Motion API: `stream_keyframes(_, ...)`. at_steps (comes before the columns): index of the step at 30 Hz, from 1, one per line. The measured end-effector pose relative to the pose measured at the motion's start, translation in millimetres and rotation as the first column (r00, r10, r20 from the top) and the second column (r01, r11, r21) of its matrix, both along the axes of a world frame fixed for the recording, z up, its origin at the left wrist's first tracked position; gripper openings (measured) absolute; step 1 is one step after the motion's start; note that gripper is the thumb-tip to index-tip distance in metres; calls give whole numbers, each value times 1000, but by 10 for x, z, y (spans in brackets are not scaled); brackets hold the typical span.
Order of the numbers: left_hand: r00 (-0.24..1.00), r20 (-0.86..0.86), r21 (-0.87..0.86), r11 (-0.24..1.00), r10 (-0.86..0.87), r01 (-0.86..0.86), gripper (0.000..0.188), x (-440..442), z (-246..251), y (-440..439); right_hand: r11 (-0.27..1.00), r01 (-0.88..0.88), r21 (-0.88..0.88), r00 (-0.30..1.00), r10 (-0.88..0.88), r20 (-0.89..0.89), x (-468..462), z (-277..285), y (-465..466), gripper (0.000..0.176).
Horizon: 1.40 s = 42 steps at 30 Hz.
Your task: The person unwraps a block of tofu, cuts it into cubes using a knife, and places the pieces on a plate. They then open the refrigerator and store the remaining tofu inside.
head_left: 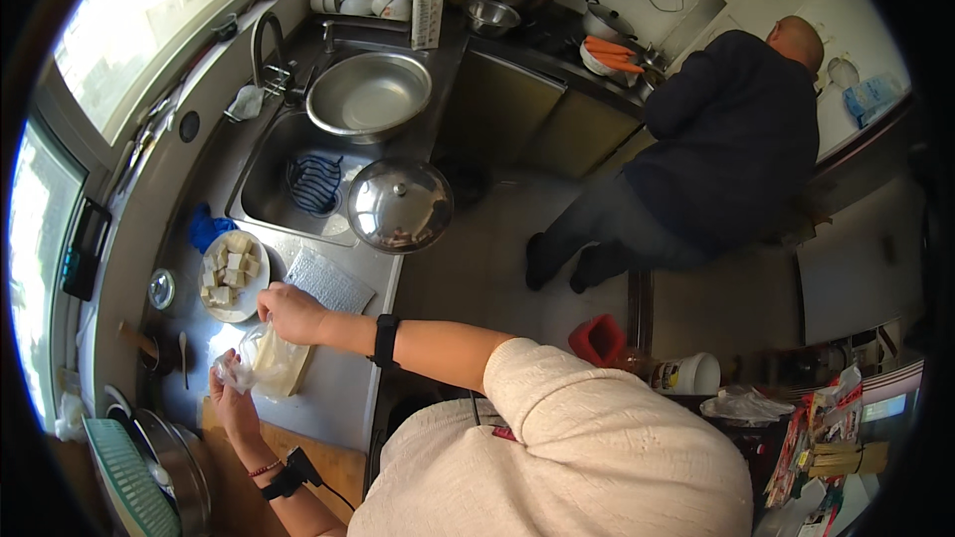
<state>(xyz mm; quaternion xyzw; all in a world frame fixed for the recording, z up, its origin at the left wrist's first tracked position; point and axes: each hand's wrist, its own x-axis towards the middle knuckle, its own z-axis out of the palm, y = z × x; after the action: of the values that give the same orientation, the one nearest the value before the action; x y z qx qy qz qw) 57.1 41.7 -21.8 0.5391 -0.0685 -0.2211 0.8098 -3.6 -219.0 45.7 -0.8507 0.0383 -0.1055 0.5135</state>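
Observation:
My left hand (233,391) grips the bunched end of a clear plastic bag (277,367) over the steel counter, at the lower left. A pale block or slab shows through the film; what it is I cannot tell. My right hand (291,312) pinches the bag's upper edge with fingers and thumb. Just beyond it stands a white plate (256,298) with a heap of pale, tofu-like cubes (230,268). A silvery quilted sheet (328,282) lies flat to the right of that plate. Near my left wrist is a wooden cutting board (298,441).
A steel sink (257,198) holds a striped cloth, with a large metal basin (369,97) and a domed lid (401,205) over its edges. A blue cloth (209,227) lies beside the plate. Another person (731,142) stands at the far counter near carrots (610,54).

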Motion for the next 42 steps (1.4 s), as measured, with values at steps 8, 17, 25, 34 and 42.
stream_keyframes(8,951,222,333,934,-214,133,23,-170,89,-375,989,-133,-59,980,140,140,-87,344,355,4)
stream_keyframes(17,998,24,-182,982,52,-47,24,-280,1145,-814,938,-331,100,940,337,-46,-511,444,-534,92)
stream_keyframes(25,986,165,14,1000,-13,11,19,-277,1860,-1415,898,-437,-57,899,438,14,-73,269,-232,124)
stream_keyframes(34,568,713,513,858,-411,-22,33,-186,2441,-1558,368,-127,921,982,175,65,277,608,-540,36)
stream_keyframes(42,874,-281,-122,889,396,-442,47,1,860,-996,286,247,926,967,-12,-254,193,516,-761,32)
